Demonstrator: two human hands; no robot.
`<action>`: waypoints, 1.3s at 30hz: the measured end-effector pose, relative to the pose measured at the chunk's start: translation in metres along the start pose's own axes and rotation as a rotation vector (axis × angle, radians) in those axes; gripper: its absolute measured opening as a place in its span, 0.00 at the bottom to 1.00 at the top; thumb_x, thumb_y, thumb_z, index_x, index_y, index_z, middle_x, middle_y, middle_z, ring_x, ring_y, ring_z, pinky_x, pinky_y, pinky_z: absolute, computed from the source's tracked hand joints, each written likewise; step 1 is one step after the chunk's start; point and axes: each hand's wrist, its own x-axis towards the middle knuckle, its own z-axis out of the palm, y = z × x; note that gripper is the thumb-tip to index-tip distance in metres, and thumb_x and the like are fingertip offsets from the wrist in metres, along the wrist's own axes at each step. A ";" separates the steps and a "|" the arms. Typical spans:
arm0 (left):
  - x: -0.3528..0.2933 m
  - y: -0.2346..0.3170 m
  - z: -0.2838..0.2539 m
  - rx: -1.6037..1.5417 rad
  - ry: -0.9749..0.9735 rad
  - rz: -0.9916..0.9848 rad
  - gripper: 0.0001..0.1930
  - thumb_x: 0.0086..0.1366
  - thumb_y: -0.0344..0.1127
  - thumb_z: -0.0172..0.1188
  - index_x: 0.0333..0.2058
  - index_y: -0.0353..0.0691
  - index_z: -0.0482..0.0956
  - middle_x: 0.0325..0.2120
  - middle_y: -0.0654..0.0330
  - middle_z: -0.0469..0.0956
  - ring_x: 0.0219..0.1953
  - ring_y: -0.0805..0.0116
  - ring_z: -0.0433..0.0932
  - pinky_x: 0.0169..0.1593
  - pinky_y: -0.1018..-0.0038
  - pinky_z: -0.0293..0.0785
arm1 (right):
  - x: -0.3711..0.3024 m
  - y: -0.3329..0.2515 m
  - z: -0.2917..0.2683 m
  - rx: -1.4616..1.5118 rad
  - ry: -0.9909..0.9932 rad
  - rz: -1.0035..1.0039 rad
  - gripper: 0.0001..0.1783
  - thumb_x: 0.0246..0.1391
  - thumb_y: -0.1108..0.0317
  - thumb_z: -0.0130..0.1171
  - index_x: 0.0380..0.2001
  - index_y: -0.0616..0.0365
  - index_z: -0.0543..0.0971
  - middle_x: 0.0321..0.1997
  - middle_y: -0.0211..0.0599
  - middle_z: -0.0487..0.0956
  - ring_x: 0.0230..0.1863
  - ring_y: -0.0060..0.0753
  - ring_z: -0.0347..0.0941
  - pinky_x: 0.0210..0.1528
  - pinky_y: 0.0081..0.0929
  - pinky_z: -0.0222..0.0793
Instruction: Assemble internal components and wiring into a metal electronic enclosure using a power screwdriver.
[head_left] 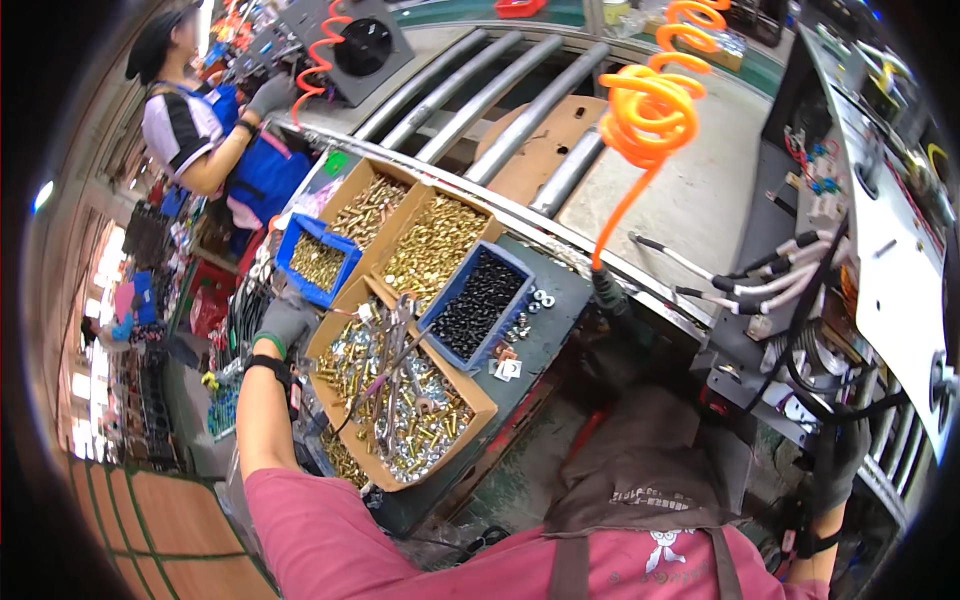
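My left hand (287, 322), in a grey glove with a dark wrist strap, reaches to the left side of the bench. It is beside a small blue bin (350, 268) of brass-coloured screws and an open cardboard box (462, 385). The fingers are too unclear to show a grip. In that box lie mixed bolts (440, 425) with metal hand tools (385, 385) on top. My right hand (842, 455), in a dark glove, is low at the far right beside a metal housing (905, 270) with cables. Its fingers are hidden in shadow.
Cardboard boxes of brass screws (435, 250) and a blue bin of black screws (480, 305) stand on the bench. An orange coiled hose (650, 115) hangs over a roller conveyor (530, 110). Thick cables (790, 270) stick out from the housing. A co-worker (215, 140) stands at far left.
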 end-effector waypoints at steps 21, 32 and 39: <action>-0.051 0.028 -0.044 0.435 0.179 -0.013 0.21 0.67 0.51 0.45 0.34 0.41 0.81 0.28 0.53 0.80 0.29 0.61 0.78 0.35 0.66 0.71 | 0.018 0.001 -0.010 -0.155 0.116 -0.198 0.09 0.33 0.68 0.65 0.24 0.49 0.79 0.22 0.31 0.74 0.24 0.40 0.72 0.23 0.33 0.67; -0.175 0.239 -0.069 -0.406 0.136 0.162 0.14 0.59 0.37 0.56 0.38 0.31 0.74 0.24 0.56 0.76 0.23 0.65 0.74 0.28 0.71 0.71 | 0.020 0.021 -0.001 0.727 -0.334 -0.101 0.27 0.49 0.72 0.61 0.54 0.61 0.70 0.52 0.40 0.74 0.51 0.34 0.73 0.51 0.31 0.72; -0.205 0.442 0.017 -0.874 -0.612 0.621 0.14 0.54 0.23 0.60 0.42 0.33 0.77 0.32 0.61 0.78 0.35 0.74 0.76 0.38 0.79 0.73 | 0.024 0.019 -0.018 0.330 -0.139 -0.310 0.25 0.42 0.63 0.66 0.47 0.53 0.76 0.46 0.37 0.78 0.48 0.40 0.75 0.48 0.34 0.72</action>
